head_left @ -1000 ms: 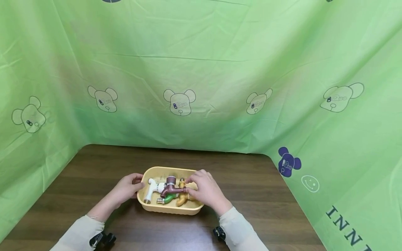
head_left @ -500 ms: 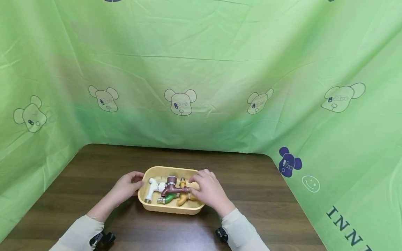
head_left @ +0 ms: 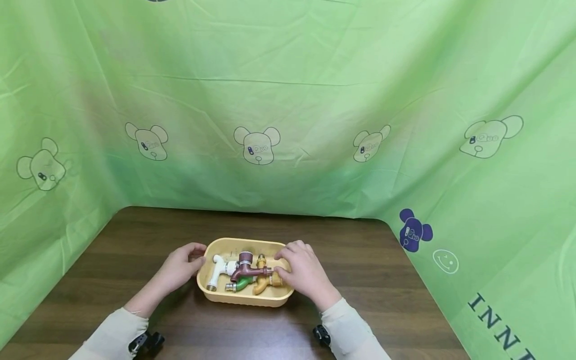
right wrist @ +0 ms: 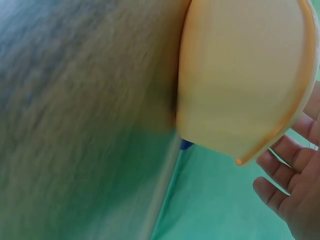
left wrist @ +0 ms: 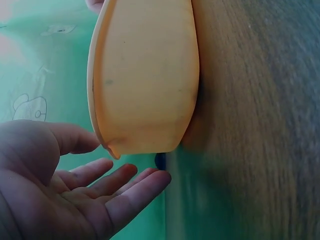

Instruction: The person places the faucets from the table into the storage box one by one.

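A pale yellow plastic tray (head_left: 245,300) sits on the table with several water taps inside. At its left lies a white tap (head_left: 216,275). A maroon tap (head_left: 245,271) lies across a green tap (head_left: 244,284) and partly over a yellow tap (head_left: 261,287). My left hand (head_left: 177,269) is at the tray's left end; in the left wrist view its thumb (left wrist: 77,140) meets the rim and the other fingers spread loosely beyond the end. My right hand (head_left: 308,272) lies over the tray's right end, fingers loosely bent at the rim, beside the yellow tap's handle.
The dark wooden table (head_left: 148,235) extends around the tray. A green curtain (head_left: 315,185) with bear-head drawings encloses the back and both sides. Black wrist cameras sit at both cuffs, the left camera (head_left: 146,344) and the right camera (head_left: 321,335).
My right hand has shifted slightly right, away from the taps toward the tray's right rim, uncovering more of the yellow tap's handle. My left hand and the taps stay about where they were.
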{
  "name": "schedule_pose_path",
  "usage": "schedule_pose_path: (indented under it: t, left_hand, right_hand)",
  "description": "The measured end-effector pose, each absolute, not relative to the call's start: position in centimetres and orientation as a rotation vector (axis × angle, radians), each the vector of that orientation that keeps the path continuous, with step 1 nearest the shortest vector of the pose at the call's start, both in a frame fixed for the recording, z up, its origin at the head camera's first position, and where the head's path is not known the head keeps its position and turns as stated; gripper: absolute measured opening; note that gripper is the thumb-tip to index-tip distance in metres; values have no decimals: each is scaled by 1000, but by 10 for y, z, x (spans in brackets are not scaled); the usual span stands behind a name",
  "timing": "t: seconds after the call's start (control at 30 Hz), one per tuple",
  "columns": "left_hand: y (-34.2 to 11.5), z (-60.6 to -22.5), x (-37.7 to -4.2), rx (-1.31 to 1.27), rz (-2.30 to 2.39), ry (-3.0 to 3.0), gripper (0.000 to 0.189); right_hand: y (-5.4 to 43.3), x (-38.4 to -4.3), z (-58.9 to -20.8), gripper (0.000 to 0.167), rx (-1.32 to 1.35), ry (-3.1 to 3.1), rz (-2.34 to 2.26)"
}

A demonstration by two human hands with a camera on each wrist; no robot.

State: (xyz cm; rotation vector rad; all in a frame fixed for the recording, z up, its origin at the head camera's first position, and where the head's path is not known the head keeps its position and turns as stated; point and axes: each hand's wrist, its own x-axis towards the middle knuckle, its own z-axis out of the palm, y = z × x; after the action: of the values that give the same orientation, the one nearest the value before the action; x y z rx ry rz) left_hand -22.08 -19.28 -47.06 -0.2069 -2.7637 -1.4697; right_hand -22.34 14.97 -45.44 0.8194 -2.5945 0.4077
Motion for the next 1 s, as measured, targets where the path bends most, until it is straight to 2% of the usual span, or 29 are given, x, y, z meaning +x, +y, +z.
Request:
schedule_pose_path:
  t: [1.0]
  left_hand:
    - [-208, -458, -220, -464, -1121, -2840, 31]
  right_hand:
    - [175, -223, -447, 20, 790, -2561, 343]
